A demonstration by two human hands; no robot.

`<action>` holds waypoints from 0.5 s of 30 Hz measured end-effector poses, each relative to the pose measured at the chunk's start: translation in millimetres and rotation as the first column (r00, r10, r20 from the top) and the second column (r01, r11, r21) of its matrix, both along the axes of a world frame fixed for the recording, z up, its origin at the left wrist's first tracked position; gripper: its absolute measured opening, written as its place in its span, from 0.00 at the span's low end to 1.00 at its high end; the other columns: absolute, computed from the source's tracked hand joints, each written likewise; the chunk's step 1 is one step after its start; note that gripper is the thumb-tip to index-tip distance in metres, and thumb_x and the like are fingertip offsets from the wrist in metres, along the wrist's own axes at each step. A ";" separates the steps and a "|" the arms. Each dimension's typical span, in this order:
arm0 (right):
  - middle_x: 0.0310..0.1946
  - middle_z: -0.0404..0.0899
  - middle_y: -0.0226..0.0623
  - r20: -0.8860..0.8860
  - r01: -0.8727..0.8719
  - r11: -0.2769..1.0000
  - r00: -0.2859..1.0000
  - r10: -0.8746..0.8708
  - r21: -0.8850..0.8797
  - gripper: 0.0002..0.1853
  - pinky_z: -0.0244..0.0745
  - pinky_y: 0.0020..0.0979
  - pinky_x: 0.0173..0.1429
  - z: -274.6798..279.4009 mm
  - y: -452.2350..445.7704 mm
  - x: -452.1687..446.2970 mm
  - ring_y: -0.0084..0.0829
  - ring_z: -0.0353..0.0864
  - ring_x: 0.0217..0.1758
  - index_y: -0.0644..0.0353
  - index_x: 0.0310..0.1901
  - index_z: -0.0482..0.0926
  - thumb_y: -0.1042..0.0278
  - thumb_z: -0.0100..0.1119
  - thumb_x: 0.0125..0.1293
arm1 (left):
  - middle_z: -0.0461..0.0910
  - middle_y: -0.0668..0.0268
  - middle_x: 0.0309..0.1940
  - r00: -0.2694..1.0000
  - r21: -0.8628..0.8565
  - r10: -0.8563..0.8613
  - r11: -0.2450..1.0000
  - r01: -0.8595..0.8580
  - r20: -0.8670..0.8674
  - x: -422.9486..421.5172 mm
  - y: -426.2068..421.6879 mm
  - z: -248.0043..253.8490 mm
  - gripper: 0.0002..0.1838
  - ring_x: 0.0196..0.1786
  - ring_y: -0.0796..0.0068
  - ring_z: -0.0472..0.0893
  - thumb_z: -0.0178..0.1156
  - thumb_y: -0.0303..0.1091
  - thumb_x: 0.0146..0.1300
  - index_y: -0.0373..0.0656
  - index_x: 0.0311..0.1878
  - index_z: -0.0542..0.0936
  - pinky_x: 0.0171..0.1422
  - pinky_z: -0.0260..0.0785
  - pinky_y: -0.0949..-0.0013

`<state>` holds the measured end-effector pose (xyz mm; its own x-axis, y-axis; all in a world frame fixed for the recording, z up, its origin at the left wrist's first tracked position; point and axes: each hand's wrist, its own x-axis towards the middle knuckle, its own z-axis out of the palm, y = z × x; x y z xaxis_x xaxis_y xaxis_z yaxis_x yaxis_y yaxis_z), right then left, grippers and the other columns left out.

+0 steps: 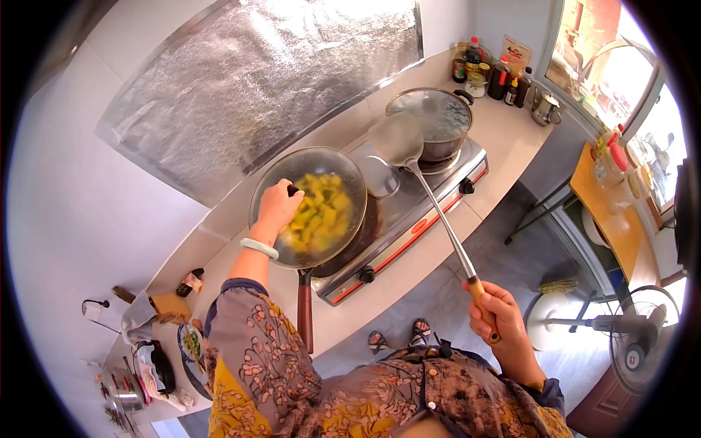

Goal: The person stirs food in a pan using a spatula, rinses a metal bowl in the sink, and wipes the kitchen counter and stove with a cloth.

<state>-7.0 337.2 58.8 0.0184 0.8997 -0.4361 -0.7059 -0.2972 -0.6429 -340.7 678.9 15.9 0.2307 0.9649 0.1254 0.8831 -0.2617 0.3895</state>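
Observation:
My left hand [277, 206] is closed on the black knob of a glass lid [343, 171]. Under the lid, yellow-green chunks of food [319, 215] show in a pan whose brown handle [305, 314] points toward me. My right hand [500, 317] grips the wooden handle of a long metal spatula [442, 212]. The spatula's broad blade is raised over the stove, between the pan and a steel pot [438, 150] with a glass lid.
The two-burner gas stove [409, 233] sits on a light counter [511, 157]. Bottles [499, 79] and a metal teapot [545, 108] are in the back corner. A wooden table [613, 212] and a fan [635, 350] stand right. Bowls and a cutting board [169, 306] lie left.

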 end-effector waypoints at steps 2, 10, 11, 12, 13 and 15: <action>0.22 0.70 0.33 0.002 -0.027 1.000 1.000 0.027 -0.005 0.18 0.56 0.18 0.18 4.5 -0.5 -0.4 0.18 0.61 0.13 0.69 0.53 0.72 0.67 0.51 0.66 | 0.81 0.48 0.36 0.999 -0.032 0.019 0.999 -0.020 -0.032 0.9 0.5 1.0 0.20 0.42 0.48 0.80 0.62 0.44 0.55 0.37 0.43 0.78 0.47 0.72 0.55; 0.22 0.70 0.33 -0.047 -0.041 0.999 0.998 0.040 -0.010 0.18 0.55 0.18 0.19 7.4 0.1 -2.2 0.17 0.60 0.14 0.69 0.53 0.71 0.68 0.51 0.65 | 0.81 0.48 0.37 0.998 -0.053 0.038 0.998 -0.040 -0.051 0.5 -0.1 2.6 0.20 0.43 0.48 0.80 0.62 0.44 0.55 0.37 0.43 0.79 0.48 0.71 0.54; 0.22 0.70 0.33 -0.055 -0.041 0.999 0.998 0.040 -0.013 0.18 0.55 0.18 0.19 7.4 0.7 -2.6 0.17 0.60 0.14 0.69 0.53 0.71 0.68 0.51 0.65 | 0.81 0.48 0.37 0.998 -0.047 0.039 0.998 -0.041 -0.049 1.2 -0.8 3.3 0.20 0.43 0.48 0.80 0.62 0.44 0.55 0.37 0.43 0.79 0.48 0.71 0.54; 0.22 0.70 0.33 -0.063 -0.042 0.999 0.997 0.041 -0.016 0.18 0.55 0.18 0.19 7.3 1.5 -3.3 0.17 0.60 0.14 0.69 0.53 0.71 0.68 0.51 0.65 | 0.81 0.48 0.37 0.998 -0.051 0.041 0.998 -0.043 -0.044 1.5 -1.5 3.8 0.20 0.43 0.48 0.80 0.62 0.44 0.55 0.37 0.43 0.79 0.48 0.71 0.55; 0.22 0.70 0.33 -0.066 -0.047 0.999 0.997 0.047 -0.011 0.18 0.55 0.18 0.19 6.2 2.1 -3.4 0.17 0.60 0.14 0.69 0.53 0.71 0.68 0.51 0.65 | 0.81 0.48 0.37 0.998 -0.054 0.043 0.998 -0.045 -0.039 2.5 -1.8 4.5 0.20 0.42 0.49 0.80 0.62 0.44 0.55 0.37 0.43 0.79 0.47 0.71 0.55; 0.22 0.70 0.33 -0.071 -0.055 0.998 0.996 0.055 -0.002 0.18 0.55 0.18 0.19 3.4 2.3 -3.1 0.17 0.60 0.14 0.70 0.53 0.71 0.68 0.50 0.65 | 0.81 0.48 0.37 0.999 -0.052 0.043 0.998 -0.044 -0.028 3.7 -1.5 4.1 0.20 0.42 0.49 0.80 0.61 0.44 0.55 0.37 0.43 0.79 0.47 0.71 0.55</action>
<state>-10.1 339.6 62.2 -0.0620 0.8969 -0.4379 -0.7325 -0.3389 -0.5904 -337.0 677.4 20.0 0.1908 0.9793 0.0682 0.9033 -0.2024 0.3782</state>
